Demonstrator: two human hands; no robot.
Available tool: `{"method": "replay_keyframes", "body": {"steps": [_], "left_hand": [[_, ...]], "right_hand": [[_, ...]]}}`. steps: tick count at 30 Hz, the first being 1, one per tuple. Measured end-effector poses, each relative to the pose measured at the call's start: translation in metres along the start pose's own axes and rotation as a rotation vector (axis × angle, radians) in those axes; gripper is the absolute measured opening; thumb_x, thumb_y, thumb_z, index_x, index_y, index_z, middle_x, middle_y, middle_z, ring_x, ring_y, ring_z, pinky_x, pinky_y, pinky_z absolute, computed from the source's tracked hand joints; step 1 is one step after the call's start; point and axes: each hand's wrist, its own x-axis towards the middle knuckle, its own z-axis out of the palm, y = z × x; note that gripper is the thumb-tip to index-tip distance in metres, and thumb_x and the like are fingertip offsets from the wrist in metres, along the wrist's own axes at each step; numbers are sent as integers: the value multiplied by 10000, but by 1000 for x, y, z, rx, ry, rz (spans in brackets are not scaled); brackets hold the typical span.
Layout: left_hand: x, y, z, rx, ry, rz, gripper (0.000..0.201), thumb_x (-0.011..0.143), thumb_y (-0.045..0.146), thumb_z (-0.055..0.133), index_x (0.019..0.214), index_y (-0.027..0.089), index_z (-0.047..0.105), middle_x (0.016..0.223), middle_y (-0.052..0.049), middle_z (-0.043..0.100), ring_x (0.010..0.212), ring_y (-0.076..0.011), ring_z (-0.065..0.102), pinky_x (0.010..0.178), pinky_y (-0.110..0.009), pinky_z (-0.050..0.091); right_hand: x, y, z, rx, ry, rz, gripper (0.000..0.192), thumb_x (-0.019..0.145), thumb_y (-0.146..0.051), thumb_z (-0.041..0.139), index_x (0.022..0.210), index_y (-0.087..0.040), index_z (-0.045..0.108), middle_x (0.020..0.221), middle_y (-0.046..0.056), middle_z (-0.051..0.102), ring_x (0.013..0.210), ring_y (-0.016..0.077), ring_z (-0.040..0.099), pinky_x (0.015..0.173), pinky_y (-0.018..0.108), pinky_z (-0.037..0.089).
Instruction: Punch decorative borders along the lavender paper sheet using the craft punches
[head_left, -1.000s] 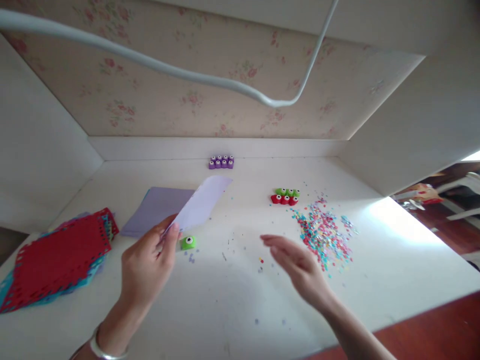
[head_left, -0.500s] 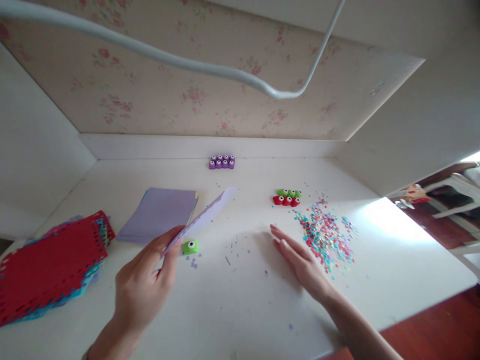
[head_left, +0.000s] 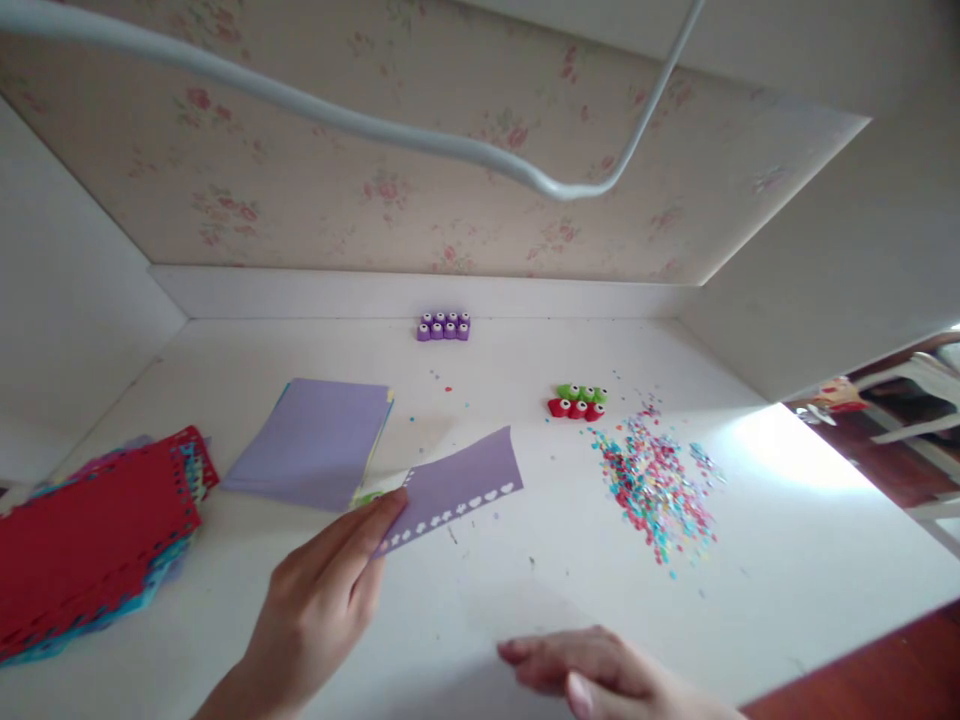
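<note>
My left hand (head_left: 322,595) pinches the corner of a sheet of purple paper (head_left: 461,480), held tilted above the table. Small flower and heart shapes are punched along its near edge, with more holes beside my fingers. Behind those fingers, a green craft punch (head_left: 369,497) is mostly hidden. My right hand (head_left: 600,670) hovers low at the front, fingers stretched out and holding nothing. Flat on the table lies a stack of purple paper (head_left: 315,435), just beyond my left hand.
At far left lies a pile of red punched sheets (head_left: 97,545) over other colours. Purple punches (head_left: 444,327) stand at the back, green punches (head_left: 585,393) and red punches (head_left: 576,409) right of centre. Loose confetti (head_left: 652,480) covers the right side of the white table (head_left: 795,560).
My left hand has moved right and turned the purple paper so its face and punched edge show. My right hand has drawn back toward the front edge.
</note>
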Motion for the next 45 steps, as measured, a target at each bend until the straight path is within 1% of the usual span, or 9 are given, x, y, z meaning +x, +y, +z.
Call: {"method": "replay_keyframes", "body": {"steps": [3,8,12,16,22,25,29,35,45], "left_hand": [[-3,7,5,-29,-75,54,416,939,39,501,1332,161,562,1187,-61,721,1030,-167,708,961,-274,563],[-2,15,11,-40,-159,94,379,945,44,462,1295,125,585,1150,-78,731,998,-175,714,899,-284,595],[-1,21,14,-106,-275,156,435,888,9,396,1215,167,635,1108,-49,744,965,-178,720,854,-292,605],[-3,33,17,-187,-399,162,483,800,-9,404,1157,201,652,1111,-17,739,993,-193,700,874,-322,590],[-6,45,19,-264,-483,153,295,850,137,589,1134,192,646,1175,-25,709,1095,-211,633,1034,-353,496],[-11,46,22,-267,-484,126,243,858,271,685,1087,196,657,1183,-22,704,1119,-198,616,1066,-324,465],[-17,47,24,-253,-478,133,306,876,378,690,1122,200,647,1231,-16,687,1165,-195,593,1084,-317,444],[-17,49,23,-236,-519,116,263,927,356,627,1144,208,644,1252,-20,673,1161,-216,591,1067,-344,446],[-18,45,22,-266,-565,101,306,874,320,692,1159,220,638,1283,-23,651,1159,-231,582,1087,-377,421]], "right_hand": [[-3,26,-48,-19,310,88,390,979,-516,497,1265,-323,680,1404,69,592,1300,289,550,1118,521,405],[13,47,-105,137,825,-59,387,912,-540,605,1185,-293,728,1371,70,623,1298,289,552,1162,493,360],[48,23,-83,199,685,-243,344,956,-500,562,1162,-280,728,1402,63,599,1346,260,503,1156,485,383],[81,10,-70,195,487,-145,437,951,-545,547,1243,-248,678,1459,81,538,1368,253,477,1161,482,367],[89,27,-115,50,866,-124,434,875,-557,640,1158,-238,720,1345,77,644,1327,287,518,1174,508,316],[87,14,-113,-188,952,-162,354,902,-504,616,1105,-239,735,1272,79,686,1274,290,561,1129,499,378],[105,-28,-69,-558,689,-269,265,969,-384,540,1087,-238,726,1137,81,727,1043,234,680,967,418,532],[175,-69,-13,-791,60,-586,357,992,-167,459,1303,-227,625,1358,57,627,1263,173,561,1085,350,450],[208,-65,5,-966,-4,-575,305,1024,-253,447,1208,-234,689,1208,23,718,1093,185,667,982,302,496]]}}
